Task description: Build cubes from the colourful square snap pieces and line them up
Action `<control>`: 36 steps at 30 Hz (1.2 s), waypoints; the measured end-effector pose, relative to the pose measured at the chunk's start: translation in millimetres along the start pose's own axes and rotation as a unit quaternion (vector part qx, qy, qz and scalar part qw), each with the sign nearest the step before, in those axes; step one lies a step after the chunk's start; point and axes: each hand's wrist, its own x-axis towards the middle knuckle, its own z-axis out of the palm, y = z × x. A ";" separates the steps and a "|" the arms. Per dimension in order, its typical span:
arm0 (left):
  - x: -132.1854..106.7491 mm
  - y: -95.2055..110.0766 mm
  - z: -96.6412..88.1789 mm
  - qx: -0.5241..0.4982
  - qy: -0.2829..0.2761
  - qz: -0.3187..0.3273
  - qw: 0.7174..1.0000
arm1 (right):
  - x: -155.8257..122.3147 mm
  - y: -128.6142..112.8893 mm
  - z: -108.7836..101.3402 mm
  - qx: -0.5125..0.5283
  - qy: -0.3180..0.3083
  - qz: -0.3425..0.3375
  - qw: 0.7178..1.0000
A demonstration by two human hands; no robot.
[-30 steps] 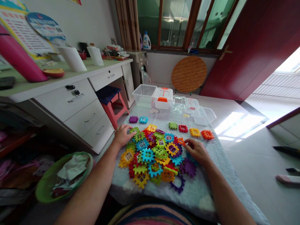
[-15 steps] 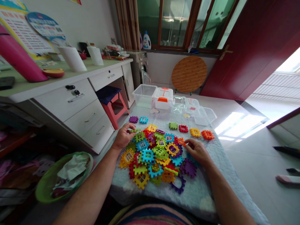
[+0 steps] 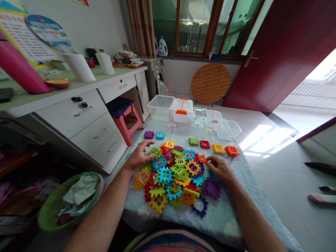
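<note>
A heap of colourful interlocking plastic tiles [image 3: 173, 173] lies on a table under a pale blue cloth [image 3: 231, 210]. My left hand [image 3: 140, 155] rests on the heap's left edge with thumb and fingers spread, the fingertips beside a green tile [image 3: 155, 151]. My right hand [image 3: 222, 169] sits at the heap's right edge, fingers curled, its tips pinching the edge of a small orange tile [image 3: 203, 158]. A purple tile [image 3: 211, 187] lies just below that hand.
Single tiles lie in a row beyond the heap: purple [image 3: 148, 134], blue [image 3: 160, 135], green [image 3: 193, 141], red [image 3: 204, 144], yellow [image 3: 218, 148], orange [image 3: 232, 151]. Clear bins [image 3: 160, 106] and a white latched box [image 3: 181, 110] stand at the far edge. Left: a drawer desk [image 3: 86, 115], red stool [image 3: 123, 117], green basin [image 3: 70, 201].
My left hand lifted a green tile in a pinch half a second ago; now its fingers are spread and lie lower on the heap. The right hand has stayed put.
</note>
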 end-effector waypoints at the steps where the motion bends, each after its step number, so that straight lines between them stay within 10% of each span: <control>1: 0.1 -2.5 0.7 0.013 -0.010 -0.011 1.000 | -0.1 -0.7 -0.2 -0.002 0.001 0.001 1.000; 36: -2.2 2.7 0.8 -0.028 -0.049 0.039 0.998 | -1.2 -1.8 0.8 0.002 0.012 0.001 1.000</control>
